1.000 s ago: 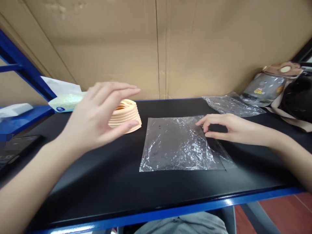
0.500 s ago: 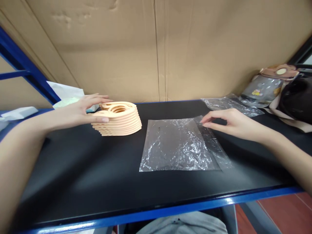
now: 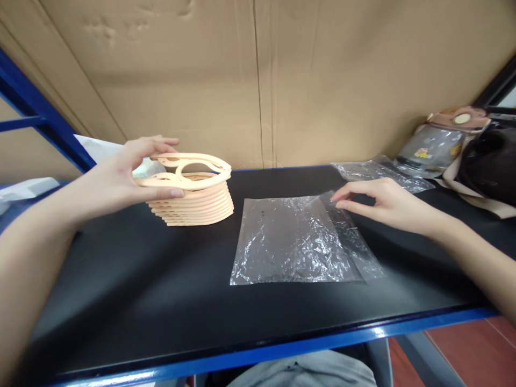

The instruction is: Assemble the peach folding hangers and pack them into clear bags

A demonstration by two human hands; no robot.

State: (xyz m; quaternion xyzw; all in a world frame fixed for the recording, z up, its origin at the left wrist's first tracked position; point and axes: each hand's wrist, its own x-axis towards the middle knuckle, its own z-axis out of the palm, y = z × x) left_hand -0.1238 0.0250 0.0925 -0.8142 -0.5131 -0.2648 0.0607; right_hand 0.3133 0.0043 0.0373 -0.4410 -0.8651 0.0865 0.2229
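Observation:
My left hand (image 3: 133, 171) grips a peach-coloured plastic piece, which looks like a folded clothes hanger (image 3: 200, 184), between thumb and fingers. The piece is raised and tilted just above a neat stack of several like hangers (image 3: 197, 209) on the black table. To the right of the stack lies a clear plastic bag (image 3: 290, 242), flat on the tabletop. Thumb and forefinger of my right hand (image 3: 373, 204) pinch the bag at its upper right corner, by the loose flap.
Another clear plastic bag (image 3: 374, 169) lies at the back right, before a transparent bottle (image 3: 429, 148) and a dark bag (image 3: 492, 161). White paper packets (image 3: 28, 191) sit at the far left. A cardboard wall (image 3: 193, 80) closes off the back; a blue rim (image 3: 282, 349) edges the table.
My left hand has risen slightly and lifted the top hanger off the stack. My right hand and the flat bag have stayed in place.

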